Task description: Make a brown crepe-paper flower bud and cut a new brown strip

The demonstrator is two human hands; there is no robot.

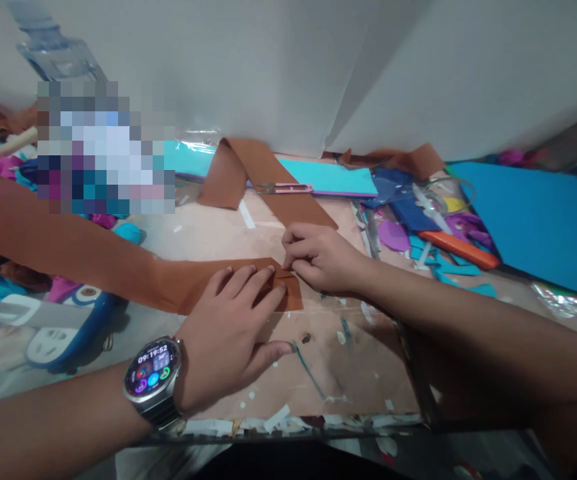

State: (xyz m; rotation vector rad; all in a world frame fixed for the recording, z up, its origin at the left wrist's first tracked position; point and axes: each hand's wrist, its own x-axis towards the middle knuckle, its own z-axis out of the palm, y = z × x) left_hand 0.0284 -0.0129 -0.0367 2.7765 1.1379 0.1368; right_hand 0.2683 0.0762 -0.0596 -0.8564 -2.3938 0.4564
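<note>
A long strip of brown sheet material [163, 283] runs from the left edge to the middle of the work board [368, 360]. My left hand [233, 320] lies flat across it, fingers spread, with a smartwatch [153, 373] on the wrist. At the strip's right end, the fingers of my right hand [318, 257] are pinched together at a creased or overlapping edge, partly hidden by the fingertips. Just beyond that hand, a second brown strip [268, 160] lies bent over itself. Thread snips with pink handles [285, 189] rest on top of it.
Behind the strips lies a turquoise sheet stack [335, 177]. To the right are an orange-handled tool [461, 250], coloured scraps and a large blue sheet [543, 220]. A blue-and-white plastic device [63, 340] sits at left. A clear bottle [58, 57] stands by the wall [418, 80].
</note>
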